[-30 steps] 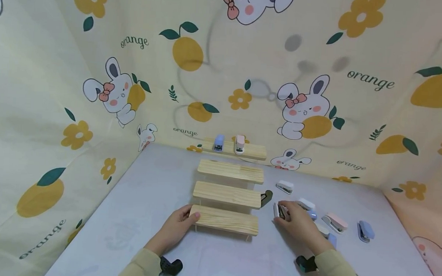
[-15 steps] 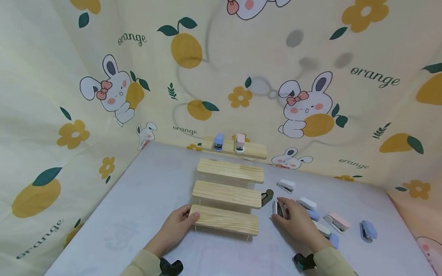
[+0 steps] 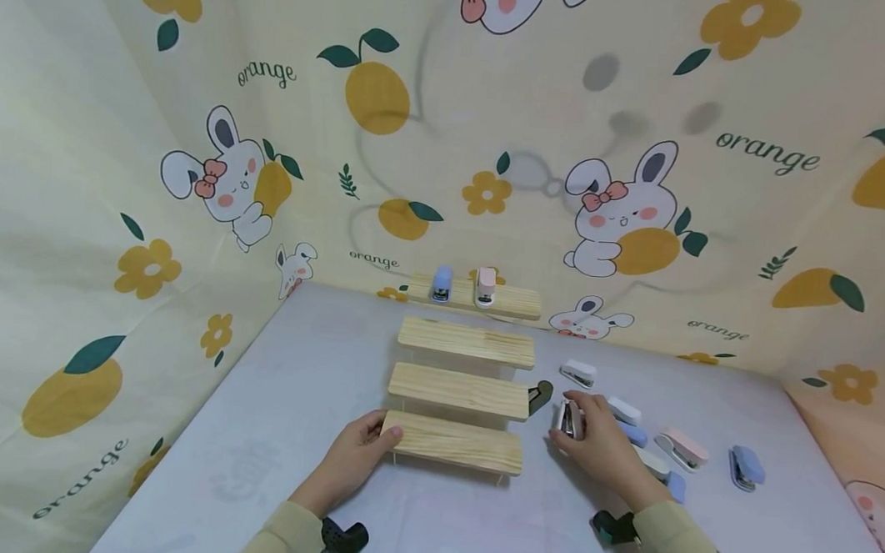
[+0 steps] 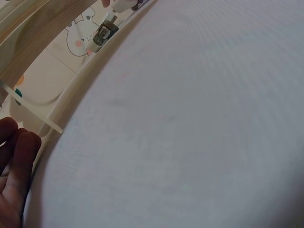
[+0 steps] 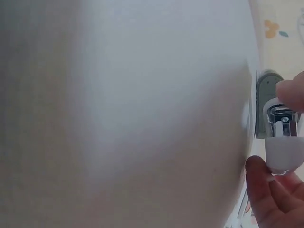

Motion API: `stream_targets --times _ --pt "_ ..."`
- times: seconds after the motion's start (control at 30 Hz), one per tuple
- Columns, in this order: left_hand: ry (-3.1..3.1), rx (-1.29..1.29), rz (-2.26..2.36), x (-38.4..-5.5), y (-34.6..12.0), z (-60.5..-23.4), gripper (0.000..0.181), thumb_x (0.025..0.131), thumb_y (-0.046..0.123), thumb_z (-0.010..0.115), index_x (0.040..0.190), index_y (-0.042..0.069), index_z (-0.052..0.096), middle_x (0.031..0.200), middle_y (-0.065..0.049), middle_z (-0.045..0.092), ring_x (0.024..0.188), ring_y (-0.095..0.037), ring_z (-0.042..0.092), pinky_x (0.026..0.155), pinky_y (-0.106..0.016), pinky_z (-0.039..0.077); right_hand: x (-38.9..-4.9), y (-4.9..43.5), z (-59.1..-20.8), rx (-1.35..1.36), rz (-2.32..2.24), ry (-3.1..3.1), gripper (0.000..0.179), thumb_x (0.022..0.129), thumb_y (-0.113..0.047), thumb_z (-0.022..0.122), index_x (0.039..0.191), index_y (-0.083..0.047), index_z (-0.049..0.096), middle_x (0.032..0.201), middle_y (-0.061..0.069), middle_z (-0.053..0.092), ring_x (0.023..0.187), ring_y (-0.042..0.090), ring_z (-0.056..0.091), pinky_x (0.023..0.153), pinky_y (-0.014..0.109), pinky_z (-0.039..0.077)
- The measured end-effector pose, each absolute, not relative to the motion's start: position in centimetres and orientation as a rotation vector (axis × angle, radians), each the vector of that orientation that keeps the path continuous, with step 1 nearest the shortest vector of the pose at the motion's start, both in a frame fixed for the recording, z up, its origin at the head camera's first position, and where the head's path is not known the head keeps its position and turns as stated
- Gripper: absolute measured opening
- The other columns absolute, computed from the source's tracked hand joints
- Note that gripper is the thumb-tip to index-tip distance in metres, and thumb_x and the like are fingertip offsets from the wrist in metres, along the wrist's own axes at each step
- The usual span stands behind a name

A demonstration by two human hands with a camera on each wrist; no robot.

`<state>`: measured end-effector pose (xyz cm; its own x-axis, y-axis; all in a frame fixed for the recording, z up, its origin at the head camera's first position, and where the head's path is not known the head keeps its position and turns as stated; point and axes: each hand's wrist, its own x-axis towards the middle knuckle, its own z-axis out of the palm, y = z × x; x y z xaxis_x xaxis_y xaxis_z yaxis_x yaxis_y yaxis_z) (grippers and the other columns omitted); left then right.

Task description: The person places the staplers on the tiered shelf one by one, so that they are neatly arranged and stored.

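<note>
In the head view my left hand (image 3: 354,460) grips the left end of the lowest board (image 3: 456,444) of a stepped wooden rack, thumb on top. The left wrist view shows its curled fingers (image 4: 21,152) below the board, near a thin pale leg. To the right of the rack, my right hand (image 3: 606,444) pinches a small white stapler (image 3: 570,418) between thumb and fingers, its metal inside partly showing. In the right wrist view this stapler (image 5: 284,154) is between the fingertips, metal part up. A dark green stapler (image 3: 540,397) lies just beyond, beside the rack.
On the top board (image 3: 516,301) stand a blue stapler (image 3: 442,283) and a pink stapler (image 3: 485,287). Right of the rack lie a white stapler (image 3: 578,373), a pink-and-white one (image 3: 683,449), a blue one (image 3: 746,468) and several more, some partly behind my right hand.
The white stapler has turned a little in my right hand's fingers, so more of its metal inside shows. My left hand stays on the lowest board. The head view has shifted slightly.
</note>
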<state>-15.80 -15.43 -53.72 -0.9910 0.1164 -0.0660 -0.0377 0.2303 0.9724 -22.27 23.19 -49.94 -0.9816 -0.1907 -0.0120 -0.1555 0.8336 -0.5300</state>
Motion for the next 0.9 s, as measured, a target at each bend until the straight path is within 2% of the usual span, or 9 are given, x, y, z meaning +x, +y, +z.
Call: stream_targets --times 0.13,0.27,0.63,0.9 --pt "2.372 0.071 1.854 -15.91 -15.45 -53.72 0.065 0.095 0.044 0.060 0.137 -0.003 0.047 0.135 -0.018 0.054 0.126 -0.027 0.050 0.103 -0.039 0.042 -22.35 23.13 -49.81 -0.278 -0.881 2.934 0.084 0.081 -0.033 0.079 0.147 -0.008 0.032 0.124 0.015 0.046 0.094 0.024 0.054 0.073 0.037 0.051" --pt "2.371 0.077 1.848 -15.86 -15.39 -53.57 0.061 0.097 0.039 0.059 0.137 -0.005 0.046 0.134 -0.020 0.054 0.126 -0.030 0.050 0.102 -0.042 0.042 -22.40 23.15 -49.69 -0.279 -0.891 2.921 0.091 0.080 -0.031 0.080 0.149 -0.004 0.026 0.124 0.016 0.048 0.096 0.023 0.054 0.075 0.036 0.051" --pt "2.361 0.089 1.878 -15.51 -15.21 -53.21 0.070 0.092 0.050 0.061 0.138 -0.001 0.046 0.136 -0.016 0.054 0.128 -0.024 0.049 0.105 -0.038 0.039 -22.44 23.22 -49.81 -0.246 -0.817 2.923 0.070 0.079 -0.031 0.080 0.134 0.000 0.050 0.116 0.018 0.049 0.088 0.022 0.051 0.071 0.034 0.048" --pt "2.372 0.094 1.871 -15.53 -15.19 -53.40 0.071 0.093 0.049 0.060 0.140 -0.001 0.044 0.139 -0.017 0.051 0.131 -0.027 0.045 0.106 -0.040 0.037 -22.41 23.21 -50.26 -0.259 -0.871 2.860 0.065 0.079 -0.027 0.081 0.132 -0.004 0.050 0.104 0.006 0.058 0.084 0.017 0.054 0.071 0.034 0.051"
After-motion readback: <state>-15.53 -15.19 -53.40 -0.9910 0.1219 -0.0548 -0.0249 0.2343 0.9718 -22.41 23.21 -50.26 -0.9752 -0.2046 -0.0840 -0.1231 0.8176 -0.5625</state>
